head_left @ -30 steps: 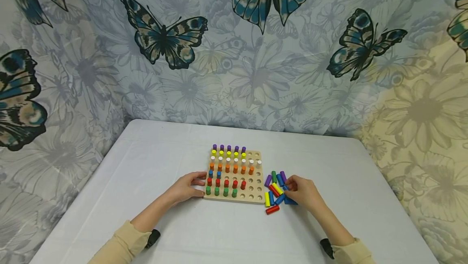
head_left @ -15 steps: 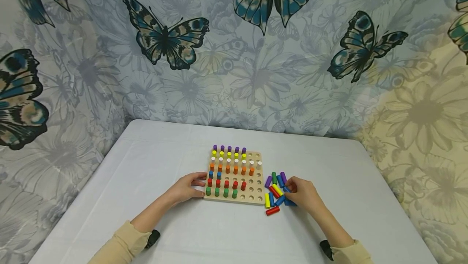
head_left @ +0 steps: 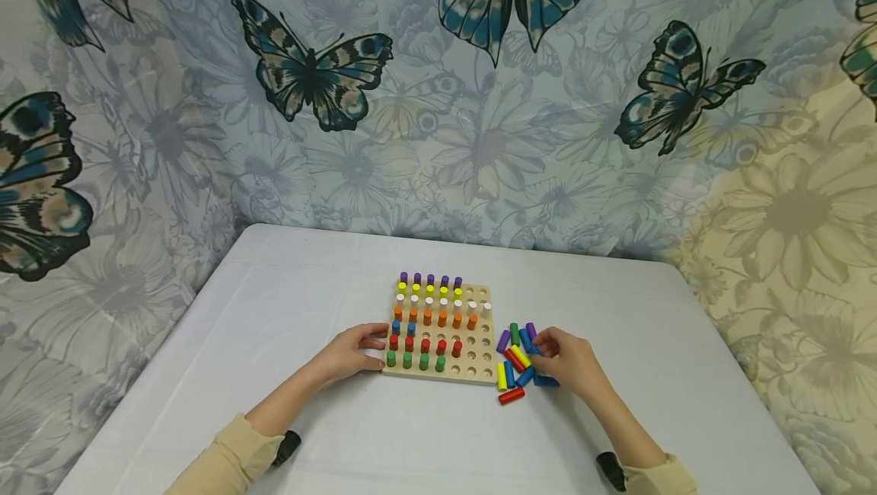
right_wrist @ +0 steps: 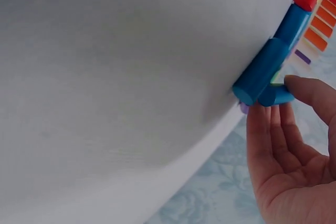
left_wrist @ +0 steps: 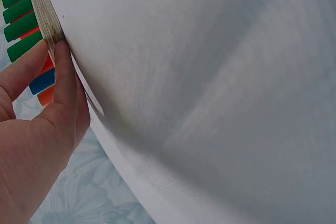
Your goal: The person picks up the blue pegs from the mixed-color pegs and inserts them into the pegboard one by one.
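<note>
A wooden pegboard (head_left: 473,358) stands on the table with rows of coloured pegs upright in it. Only two blue pegs (head_left: 412,329) stand in the blue row. At the board's left edge rests my left hand (head_left: 346,352), fingertips and thumb touching its side; the left wrist view shows these fingers (left_wrist: 64,85) at the corner near the green pegs (left_wrist: 21,17). Right of the board, my right hand (head_left: 572,362) pinches a blue peg (right_wrist: 276,95) between thumb and fingers. Another blue peg (right_wrist: 260,72) lies right beside it.
Loose pegs lie in a pile right of the board, among them a red peg (head_left: 511,396), a yellow peg (head_left: 501,376) and a green peg (head_left: 514,333). A white cloth covers the table (head_left: 384,434). Behind it hangs a butterfly-patterned backdrop (head_left: 479,152).
My right hand has shifted very slightly at the pile, showing more of the blue peg below it. The left hand stays at the board's edge.
</note>
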Tool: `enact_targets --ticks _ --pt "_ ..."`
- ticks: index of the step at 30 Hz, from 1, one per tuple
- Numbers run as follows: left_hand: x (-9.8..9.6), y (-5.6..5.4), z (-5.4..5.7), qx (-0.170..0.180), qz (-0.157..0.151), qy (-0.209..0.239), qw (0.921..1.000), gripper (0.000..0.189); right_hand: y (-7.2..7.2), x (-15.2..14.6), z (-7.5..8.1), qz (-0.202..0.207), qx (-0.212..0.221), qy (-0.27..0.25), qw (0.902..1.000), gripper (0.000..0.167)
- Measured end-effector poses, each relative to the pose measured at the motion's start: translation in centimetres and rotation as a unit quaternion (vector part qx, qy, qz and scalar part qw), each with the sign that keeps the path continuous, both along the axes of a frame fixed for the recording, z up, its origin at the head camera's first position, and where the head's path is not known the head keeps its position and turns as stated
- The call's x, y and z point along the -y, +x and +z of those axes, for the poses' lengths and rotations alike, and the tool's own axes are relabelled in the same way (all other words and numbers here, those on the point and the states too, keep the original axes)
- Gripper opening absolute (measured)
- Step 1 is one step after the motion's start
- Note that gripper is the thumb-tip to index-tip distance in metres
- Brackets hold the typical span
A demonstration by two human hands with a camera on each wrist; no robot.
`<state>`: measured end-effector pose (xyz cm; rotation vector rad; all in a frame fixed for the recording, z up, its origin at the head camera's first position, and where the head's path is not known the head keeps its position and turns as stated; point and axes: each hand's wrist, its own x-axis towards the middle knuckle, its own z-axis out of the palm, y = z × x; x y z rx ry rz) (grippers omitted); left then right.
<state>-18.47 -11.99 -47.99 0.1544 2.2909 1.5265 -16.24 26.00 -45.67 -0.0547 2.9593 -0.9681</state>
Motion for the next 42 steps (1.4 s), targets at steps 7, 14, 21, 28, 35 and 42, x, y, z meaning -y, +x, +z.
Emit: enact_targets --ticks 7,14,21,28,35,42 --pt "0.1 0.0 -0.1 -0.005 -0.005 0.004 1.0 0.067 -0.2 0.4 0.5 -0.001 -0.009 -0.019 0.9998 0.021" --pt "0.1 -0.1 -0.2 0.0 0.002 -0.004 1.0 0.066 -0.5 1.1 0.7 -0.002 -0.013 -0.045 0.9989 0.022" --pt "0.0 0.0 -0.2 -0.004 0.003 -0.007 1.0 0.066 -0.9 2.5 1.0 -0.001 -0.021 -0.068 0.9974 0.021" --pt "-0.1 0.0 -0.2 -0.004 0.006 -0.007 1.0 0.067 -1.4 3.9 1.1 0.002 -0.016 -0.093 0.9956 0.02" --pt "-0.1 0.1 0.0 -0.006 0.006 -0.006 0.9999 0.067 -1.8 5.1 1.0 0.0 -0.016 -0.098 0.995 0.021" --pt "0.0 0.2 0.1 -0.006 0.001 0.002 1.0 0.068 -1.8 5.9 0.9 0.003 -0.014 -0.113 0.9934 0.021"
